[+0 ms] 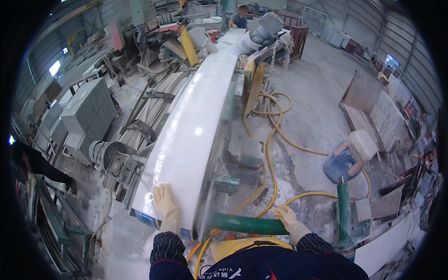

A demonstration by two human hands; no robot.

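Observation:
A long, glossy white stone slab (191, 126) runs away from me along a machine bed. My left hand (165, 201), in a cream rubber glove, lies flat on its near end with the fingers stretched out. Wearing a matching glove, my right hand (287, 218) is off to the right, just above a green pipe (249, 224); its fingers are loosely bent and nothing shows in them. Whether that hand touches the pipe I cannot tell. At the slab's far end a machine head with a grey motor (270, 23) stands over the stone.
Another person (239, 19) stands by the far end of the slab. A yellow hose (267, 158) loops over the wet floor on the right, near a blue barrel (343, 163). A green post (344, 210) rises beside my right arm. Left of the bed sits a motor (105, 153).

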